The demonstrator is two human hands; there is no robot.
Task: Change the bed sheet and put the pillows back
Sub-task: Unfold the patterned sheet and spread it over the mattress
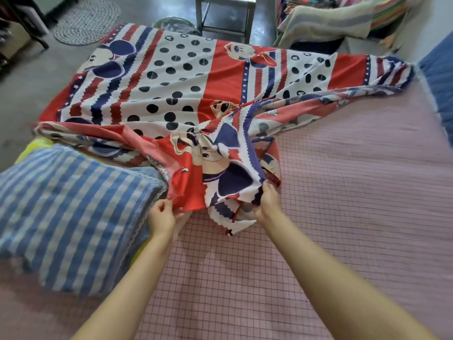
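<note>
A red, white and navy cartoon-print bed sheet (186, 77) lies spread over the far half of the bed, its near part bunched toward me. My left hand (161, 215) pinches the sheet's red edge. My right hand (267, 204) grips a navy-and-white fold of the same sheet. Under it shows the pink checked mattress cover (331, 204). A blue-and-white checked pillow (71, 212) lies on the bed to the left, touching the sheet's edge.
A blue quilted blanket (438, 77) lies at the bed's right edge. Beyond the bed stand a metal stool (225, 15), a round woven rug (85, 20) and a pile of striped bedding (331, 18) on the grey floor.
</note>
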